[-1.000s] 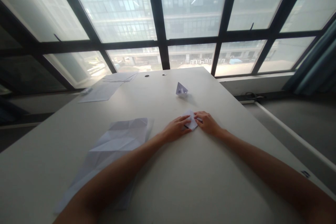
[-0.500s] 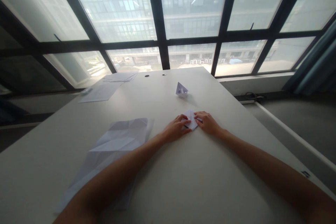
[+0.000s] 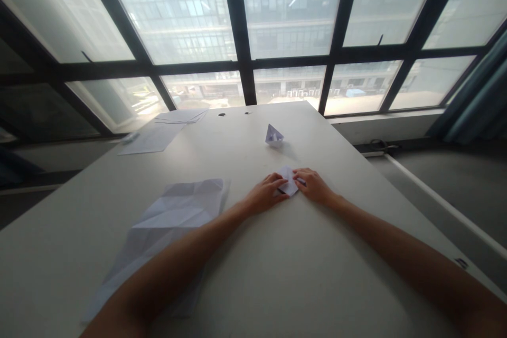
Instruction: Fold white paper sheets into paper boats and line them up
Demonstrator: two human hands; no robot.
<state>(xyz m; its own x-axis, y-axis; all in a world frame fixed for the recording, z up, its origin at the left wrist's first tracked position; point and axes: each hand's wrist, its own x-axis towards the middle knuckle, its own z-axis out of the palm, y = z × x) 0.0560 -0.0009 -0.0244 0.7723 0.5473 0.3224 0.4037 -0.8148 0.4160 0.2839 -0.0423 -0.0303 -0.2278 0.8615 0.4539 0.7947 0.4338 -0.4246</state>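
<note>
Between my hands a small folded piece of white paper (image 3: 289,182) lies on the table, roughly diamond-shaped. My left hand (image 3: 263,194) has its fingers and thumb closed on the paper's left side. From the right, the bent fingers of my right hand (image 3: 316,185) press on the opposite side. My fingertips cover parts of both edges. Just beyond them stands a folded paper boat (image 3: 274,137) with a pointed peak, touched by neither hand. A large creased white sheet (image 3: 176,211) lies beside and partly behind my left forearm.
The white table (image 3: 301,269) reaches toward tall dark-framed windows (image 3: 245,60). Several flat paper sheets (image 3: 152,139) lie at its far left. Two small dark holes are near the far edge. A blue curtain (image 3: 475,97) hangs at the right, above grey floor.
Both hands stay nearly still on the folded paper. The large creased sheet beside my left forearm has shifted very slightly. The paper boat has not moved.
</note>
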